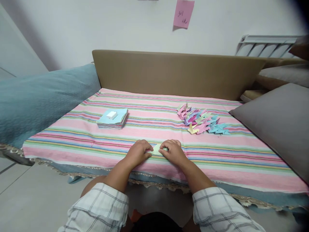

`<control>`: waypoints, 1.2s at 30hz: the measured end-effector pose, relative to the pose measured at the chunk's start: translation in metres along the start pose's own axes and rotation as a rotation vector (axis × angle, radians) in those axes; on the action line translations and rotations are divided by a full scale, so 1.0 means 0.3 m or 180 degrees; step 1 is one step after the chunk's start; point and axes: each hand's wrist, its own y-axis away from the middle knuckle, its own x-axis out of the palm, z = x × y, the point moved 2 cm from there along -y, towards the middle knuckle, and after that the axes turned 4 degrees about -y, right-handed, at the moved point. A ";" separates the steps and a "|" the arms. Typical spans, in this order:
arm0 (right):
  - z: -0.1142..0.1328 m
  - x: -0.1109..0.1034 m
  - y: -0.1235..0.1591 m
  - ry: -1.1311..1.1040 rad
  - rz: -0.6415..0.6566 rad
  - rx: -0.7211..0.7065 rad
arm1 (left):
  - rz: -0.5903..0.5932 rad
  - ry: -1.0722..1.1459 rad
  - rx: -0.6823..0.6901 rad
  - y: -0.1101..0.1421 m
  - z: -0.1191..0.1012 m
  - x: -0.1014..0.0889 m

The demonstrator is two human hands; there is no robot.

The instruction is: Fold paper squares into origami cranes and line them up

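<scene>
A small pale green piece of folded paper [156, 149] lies between my two hands, low over the striped cloth near the front edge of the seat. My left hand [139, 152] pinches its left end between thumb and fingers. Its right side is gripped by my right hand [173, 151], with the fingers curled over. Parts of the paper are hidden under the fingertips. Beyond my right hand sits a cluster of folded paper cranes [201, 120] in pink, purple, blue, green and yellow. To the left stands a stack of square paper sheets [113, 119], light blue on top.
A small white block [112, 115] rests on the paper stack. The striped cloth [79, 135] covers the seat. A grey cushion [277, 122] leans at the right, a blue-covered armrest [48, 96] bounds the left, and a brown backrest [169, 74] stands behind.
</scene>
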 end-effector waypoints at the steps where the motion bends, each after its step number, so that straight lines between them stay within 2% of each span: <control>1: 0.002 0.000 0.001 0.0003 -0.0007 -0.0049 | 0.0029 0.0013 0.0023 -0.001 0.000 0.003; 8: 0.010 0.005 0.007 0.0156 0.0117 -0.0339 | 0.0123 -0.0125 0.0190 -0.001 0.010 0.018; 18: 0.011 0.012 0.003 0.0222 0.0221 -0.0207 | 0.0142 -0.0438 0.0326 -0.008 0.030 0.045; 22: 0.010 0.013 0.003 0.0201 0.0209 -0.0205 | 0.0096 -0.0494 0.0369 -0.008 0.034 0.036; 30: 0.005 0.013 0.003 0.0246 0.0192 -0.0196 | 0.0276 -0.0418 0.0241 0.007 -0.001 -0.014; 36: 0.000 0.018 0.001 0.0185 0.0196 -0.0174 | 0.0146 -0.0617 0.0056 -0.006 -0.013 0.002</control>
